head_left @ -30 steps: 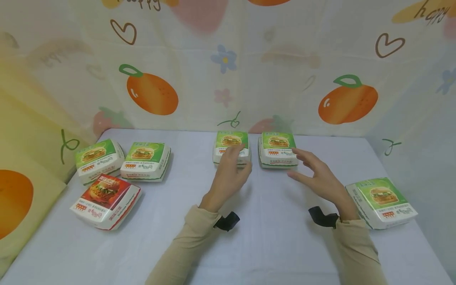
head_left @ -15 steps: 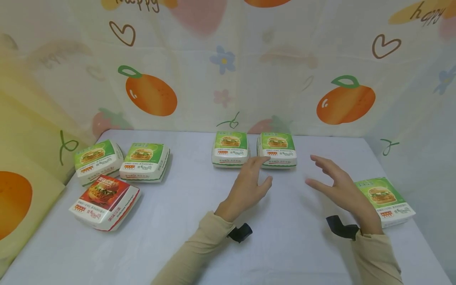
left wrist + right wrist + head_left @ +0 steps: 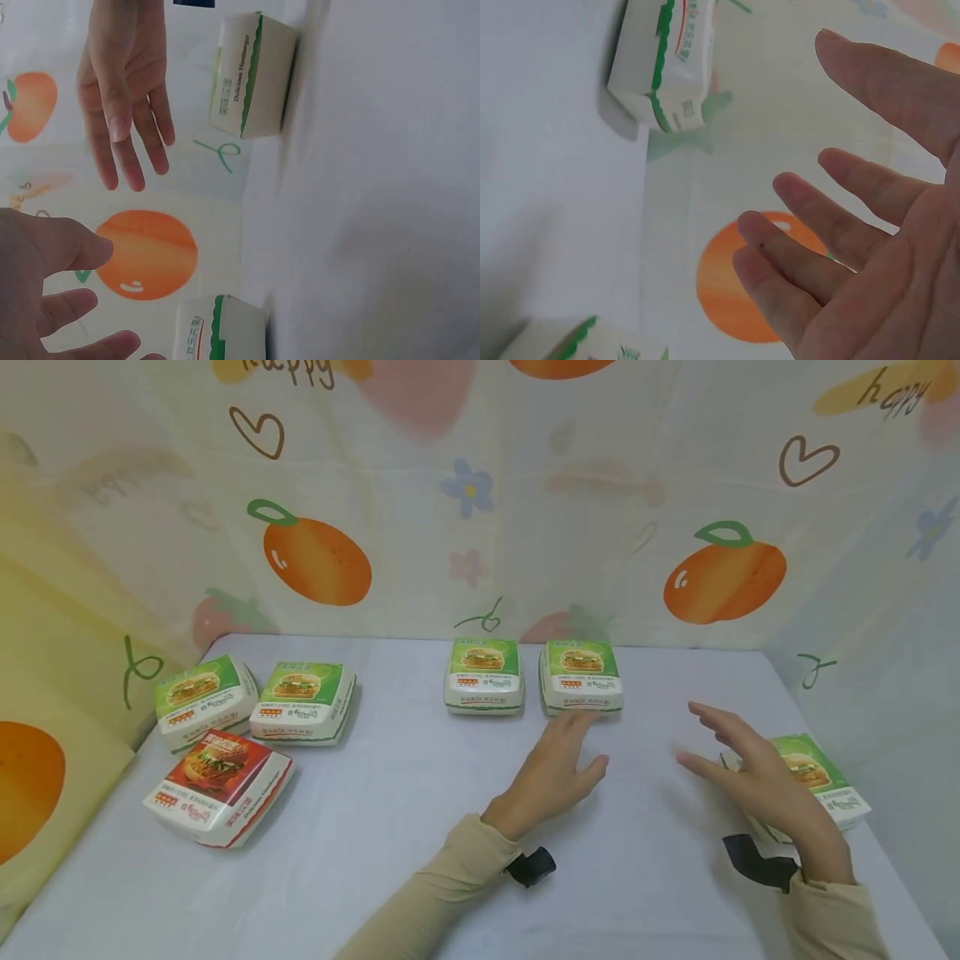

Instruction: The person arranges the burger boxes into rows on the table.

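My left hand [image 3: 551,772] hovers over the middle of the table, its relaxed fingers just in front of the back-right green burger box [image 3: 581,678]. Nothing is in it. My right hand [image 3: 765,777], fingers spread and holding nothing, overlaps the green burger box [image 3: 825,781] at the right edge in the head view. Another green burger box [image 3: 483,677] stands left of the back-right one, a narrow gap between them. In the left wrist view the right hand [image 3: 127,90] appears beside the right-hand box [image 3: 251,75]. The right wrist view shows the right palm [image 3: 885,292] with its fingers apart.
At the left of the white-covered table [image 3: 360,860] sit two green burger boxes, one tilted [image 3: 205,700] and one straighter [image 3: 303,702], with a red burger box [image 3: 220,787] in front of them. A fruit-printed curtain [image 3: 562,527] hangs behind the table.
Both hands have moved to the right and nearer to the person, away from the two back boxes. The right hand now overlaps the right-hand box. The boxes stay in place.
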Motion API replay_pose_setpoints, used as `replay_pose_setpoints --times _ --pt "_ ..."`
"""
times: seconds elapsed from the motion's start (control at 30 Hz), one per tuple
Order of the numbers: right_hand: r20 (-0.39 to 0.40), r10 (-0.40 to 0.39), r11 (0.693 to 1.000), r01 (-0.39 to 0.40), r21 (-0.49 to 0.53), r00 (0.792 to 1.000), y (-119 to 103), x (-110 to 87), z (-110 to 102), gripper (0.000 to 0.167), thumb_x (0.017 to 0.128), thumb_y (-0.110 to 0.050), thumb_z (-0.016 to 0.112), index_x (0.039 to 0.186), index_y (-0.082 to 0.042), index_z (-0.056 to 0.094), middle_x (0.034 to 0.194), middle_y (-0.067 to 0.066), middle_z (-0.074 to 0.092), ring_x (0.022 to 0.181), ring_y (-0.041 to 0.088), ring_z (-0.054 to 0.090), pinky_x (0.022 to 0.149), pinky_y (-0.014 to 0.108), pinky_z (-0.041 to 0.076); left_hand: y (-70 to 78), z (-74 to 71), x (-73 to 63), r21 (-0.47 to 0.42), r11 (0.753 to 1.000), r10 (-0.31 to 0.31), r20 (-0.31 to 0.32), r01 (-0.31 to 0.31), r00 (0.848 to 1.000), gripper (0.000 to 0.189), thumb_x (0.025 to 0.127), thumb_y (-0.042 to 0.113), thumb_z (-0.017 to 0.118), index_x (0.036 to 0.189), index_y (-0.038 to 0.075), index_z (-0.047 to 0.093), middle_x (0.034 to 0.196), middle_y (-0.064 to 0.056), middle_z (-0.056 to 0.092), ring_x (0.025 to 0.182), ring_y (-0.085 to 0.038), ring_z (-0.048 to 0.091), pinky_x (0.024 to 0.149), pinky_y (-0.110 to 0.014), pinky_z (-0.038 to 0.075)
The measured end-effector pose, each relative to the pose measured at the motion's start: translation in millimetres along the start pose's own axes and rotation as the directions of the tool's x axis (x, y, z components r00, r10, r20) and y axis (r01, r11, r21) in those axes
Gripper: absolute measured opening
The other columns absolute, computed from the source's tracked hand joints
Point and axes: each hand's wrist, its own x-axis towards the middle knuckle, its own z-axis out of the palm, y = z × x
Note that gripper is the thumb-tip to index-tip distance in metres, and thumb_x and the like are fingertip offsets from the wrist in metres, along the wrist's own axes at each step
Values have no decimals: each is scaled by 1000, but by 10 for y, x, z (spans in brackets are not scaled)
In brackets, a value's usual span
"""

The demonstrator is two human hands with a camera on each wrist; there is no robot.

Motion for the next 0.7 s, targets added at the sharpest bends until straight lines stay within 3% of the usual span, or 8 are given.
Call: replay_pose_setpoints --times 0.3,0.53,0.7 --pt "-28 16 1000 -16 -18 999 240 -152 -195 76 94 -28 68 157 -11 27 154 30 32 130 57 37 92 76 34 79 176 21 -19 1000 19 66 -18 998 52 98 22 60 147 17 43 148 -4 46 133 -18 47 108 -31 45" --pt "-21 42 999 -42 33 999 401 -240 -263 75 97 -27 64 159 -15 21 157 29 29 135 54 29 96 80 27 145 292 36 -1 1000 21 104 -21 994 51 98 24 59 147 18 43 148 -2 47 134 -16 46 106 -30 46" --pt "-30 18 999 -17 27 999 492 -252 -288 75 98 -22 63 159 -12 20 157 32 27 141 48 26 98 80 24 198 365 48 23 999 31 119 -34 992 52 98 25 59 147 20 43 147 -1 47 133 -15 47 104 -27 47"
